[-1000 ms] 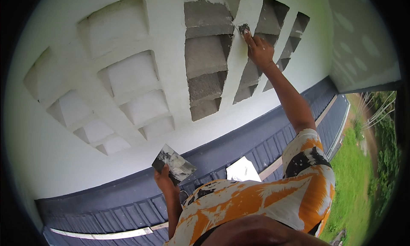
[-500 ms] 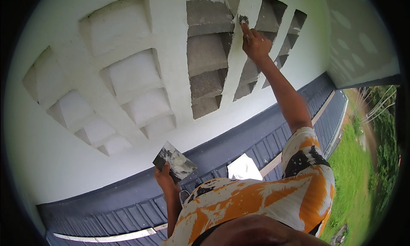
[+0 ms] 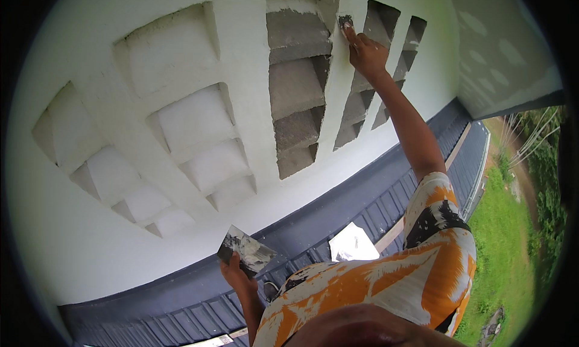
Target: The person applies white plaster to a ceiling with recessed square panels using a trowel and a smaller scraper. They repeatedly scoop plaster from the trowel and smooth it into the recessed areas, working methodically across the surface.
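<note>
With my right arm stretched up, my right hand [image 3: 369,54] grips a small putty knife [image 3: 345,20]; its dark, paste-smeared blade lies at the narrow white wall strip between two columns of recesses. White paste marks the fingers. Low at the left, my left hand [image 3: 237,274] is closed around one corner of a square putty board [image 3: 252,253], dark and smeared with white and grey paste. The recesses beside the strip have bare grey insides [image 3: 295,85], with rough edges. Those farther left are painted white [image 3: 196,118].
Below the wall runs dark ribbed metal roofing [image 3: 187,323], with a white sheet [image 3: 353,243] on it near my body. A side wall with pale patches [image 3: 497,51] stands at the right. Grass [image 3: 500,250] lies beyond the roof edge.
My right hand has moved the putty knife a little up along the wall strip. The whole view has shifted slightly, so the wall appears lower. My left hand still holds the board.
</note>
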Motion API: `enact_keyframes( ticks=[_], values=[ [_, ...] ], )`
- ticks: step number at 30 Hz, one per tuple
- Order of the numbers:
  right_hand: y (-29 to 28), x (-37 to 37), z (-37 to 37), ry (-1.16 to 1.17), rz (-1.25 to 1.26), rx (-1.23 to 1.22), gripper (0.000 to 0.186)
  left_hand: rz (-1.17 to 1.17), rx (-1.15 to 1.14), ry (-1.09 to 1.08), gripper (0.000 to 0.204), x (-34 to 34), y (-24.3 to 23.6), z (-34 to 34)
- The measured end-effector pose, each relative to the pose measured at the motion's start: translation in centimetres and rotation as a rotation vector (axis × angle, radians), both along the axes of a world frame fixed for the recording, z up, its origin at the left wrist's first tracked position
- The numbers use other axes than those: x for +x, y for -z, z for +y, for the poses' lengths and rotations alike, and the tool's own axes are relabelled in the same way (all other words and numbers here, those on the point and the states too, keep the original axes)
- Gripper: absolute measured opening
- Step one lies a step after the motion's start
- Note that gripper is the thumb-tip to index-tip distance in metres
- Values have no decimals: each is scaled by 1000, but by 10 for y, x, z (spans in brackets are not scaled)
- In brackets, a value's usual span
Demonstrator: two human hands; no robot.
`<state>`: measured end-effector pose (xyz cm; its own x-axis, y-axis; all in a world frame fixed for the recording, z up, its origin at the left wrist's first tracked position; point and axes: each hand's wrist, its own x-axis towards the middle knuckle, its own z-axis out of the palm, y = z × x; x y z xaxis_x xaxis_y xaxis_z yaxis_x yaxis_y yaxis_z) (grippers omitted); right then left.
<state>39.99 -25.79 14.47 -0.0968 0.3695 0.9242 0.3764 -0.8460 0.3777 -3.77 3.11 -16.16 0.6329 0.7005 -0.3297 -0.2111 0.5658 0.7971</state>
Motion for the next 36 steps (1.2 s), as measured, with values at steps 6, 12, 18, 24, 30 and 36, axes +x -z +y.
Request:
enact_keyframes(
  ticks=[6,12,18,24,30,36],
  values=[
    [-43,-19,9,-198,1,354,37,57,-60,-1,33,-32,12,11],
    [-4,-19,9,-68,204,283,33,35,-38,52,31,-34,23,43],
    [50,-51,7,-155,337,297,33,51,-19,112,27,-27,11,82],
    [3,-54,28,-120,311,445,33,-45,4,168,28,-14,9,99],
    [68,-42,22,42,246,284,31,1,-26,154,32,-6,12,75],
    [66,-86,3,-651,830,722,33,-5,-18,131,29,-3,11,33]
  ],
)
